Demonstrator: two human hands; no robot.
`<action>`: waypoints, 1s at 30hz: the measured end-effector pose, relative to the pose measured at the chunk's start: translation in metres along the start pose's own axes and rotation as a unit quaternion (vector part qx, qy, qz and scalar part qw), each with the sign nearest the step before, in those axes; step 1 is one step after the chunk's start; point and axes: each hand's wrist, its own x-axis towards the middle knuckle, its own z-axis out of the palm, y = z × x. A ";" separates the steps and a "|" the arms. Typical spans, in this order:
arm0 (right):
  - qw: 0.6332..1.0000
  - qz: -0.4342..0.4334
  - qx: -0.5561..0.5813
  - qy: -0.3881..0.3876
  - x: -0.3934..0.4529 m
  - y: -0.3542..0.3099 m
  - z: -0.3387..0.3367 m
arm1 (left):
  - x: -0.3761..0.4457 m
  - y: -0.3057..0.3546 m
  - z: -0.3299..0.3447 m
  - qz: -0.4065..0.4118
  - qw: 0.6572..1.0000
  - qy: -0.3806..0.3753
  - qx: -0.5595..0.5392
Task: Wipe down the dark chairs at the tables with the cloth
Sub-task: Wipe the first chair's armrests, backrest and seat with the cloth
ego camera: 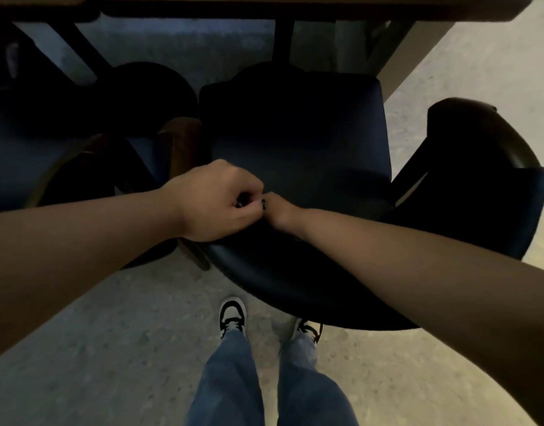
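Observation:
A dark chair with a navy seat [298, 142] stands tucked under the table, its backrest [283, 272] nearest me. My left hand [215, 201] sits at the left end of the backrest's top edge. Its fingers are curled, and the fingertips pinch something dark that looks like the cloth [258, 224]. The cloth can hardly be told from the chair. My right hand [278, 212] reaches down on the seat side of the backrest and touches the left hand. Only its thumb and wrist show; the fingers are hidden.
A second dark chair [492, 167] stands to the right, turned at an angle. Another chair with brown wooden arms [181, 142] is on the left. The table's edge [295, 7] and its dark legs run across the top. My feet [233, 315] stand on the grey floor behind the backrest.

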 end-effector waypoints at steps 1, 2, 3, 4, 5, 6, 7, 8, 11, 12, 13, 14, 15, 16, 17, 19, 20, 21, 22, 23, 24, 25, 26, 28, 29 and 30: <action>1.000 -0.021 -0.008 0.006 -0.005 -0.003 0.000 | 0.000 0.000 0.000 0.008 1.000 0.007 -0.005; 0.999 -0.040 -0.006 0.008 -0.011 -0.006 -0.001 | -0.001 -0.001 0.000 0.018 0.999 0.023 -0.014; 0.998 -0.058 0.001 0.003 -0.017 -0.007 -0.003 | -0.002 -0.001 0.000 0.029 0.998 0.045 -0.024; 0.997 -0.078 -0.007 -0.001 -0.025 -0.008 -0.005 | -0.002 0.000 0.000 0.037 0.997 0.066 -0.034; 0.996 -0.092 -0.019 -0.005 -0.032 -0.009 -0.007 | -0.003 0.000 0.000 0.041 0.995 0.081 -0.042; 0.995 -0.102 -0.023 -0.009 -0.040 -0.009 -0.008 | -0.003 0.001 0.000 0.041 0.994 0.090 -0.047; 0.994 -0.106 -0.015 -0.015 -0.050 -0.010 -0.009 | -0.003 0.001 -0.001 0.039 0.994 0.094 -0.050; 0.993 -0.117 -0.012 -0.022 -0.062 -0.010 -0.010 | -0.003 0.001 -0.002 0.036 0.993 0.096 -0.053; 0.979 -0.201 -0.018 -0.030 -0.106 -0.009 -0.012 | -0.003 0.000 -0.003 0.027 0.993 0.089 -0.068; 0.971 -0.235 -0.021 -0.038 -0.119 -0.007 -0.015 | -0.004 0.001 -0.003 0.020 0.994 0.082 -0.072; 0.965 -0.259 -0.021 -0.045 -0.127 -0.005 -0.018 | -0.004 0.001 -0.003 0.012 0.994 0.075 -0.075; 0.961 -0.270 -0.006 -0.058 -0.132 -0.004 -0.022 | -0.004 0.001 -0.003 0.005 0.995 0.067 -0.078; 0.965 -0.253 0.009 -0.064 -0.132 -0.003 -0.025 | -0.004 0.002 -0.003 0.002 0.995 0.060 -0.078; 0.971 -0.231 0.023 -0.056 -0.127 -0.001 -0.028 | -0.003 0.002 -0.003 0.002 0.995 0.056 -0.077; 0.978 -0.202 0.035 -0.030 -0.117 0.001 -0.031 | -0.003 0.001 -0.003 0.004 0.996 0.055 -0.076; 0.988 -0.147 0.031 0.038 -0.092 0.002 -0.035 | -0.004 0.000 -0.002 0.006 0.995 0.062 -0.078; 0.991 -0.119 0.010 0.061 -0.077 0.004 -0.035 | -0.004 0.000 -0.002 0.004 0.994 0.067 -0.081; 0.993 -0.091 -0.036 0.068 -0.061 0.006 -0.034 | -0.004 -0.001 -0.002 0.001 0.994 0.070 -0.083; 0.992 -0.057 -0.098 0.059 -0.046 0.007 -0.030 | -0.004 -0.001 0.000 -0.002 0.994 0.071 -0.086; 0.988 -0.030 -0.144 0.039 -0.034 0.007 -0.024 | -0.004 -0.002 0.001 -0.003 0.994 0.072 -0.087; 0.985 -0.016 -0.172 0.022 -0.023 0.007 -0.016 | -0.003 -0.002 0.002 -0.001 0.994 0.074 -0.086; 0.984 -0.010 -0.177 0.010 -0.016 0.006 -0.010 | -0.004 -0.003 0.002 0.003 0.993 0.077 -0.084; 0.986 -0.007 -0.166 0.005 -0.013 0.004 -0.006 | -0.004 -0.004 0.002 0.006 0.993 0.079 -0.082; 0.988 -0.020 -0.151 0.013 -0.018 -0.001 -0.005 | -0.005 -0.004 0.002 0.009 0.993 0.079 -0.085; 0.988 -0.035 -0.148 0.021 -0.024 -0.003 -0.007 | -0.005 -0.004 0.002 0.010 0.993 0.078 -0.087; 0.987 -0.053 -0.148 0.025 -0.032 -0.006 -0.010 | -0.005 -0.003 0.001 0.010 0.993 0.079 -0.088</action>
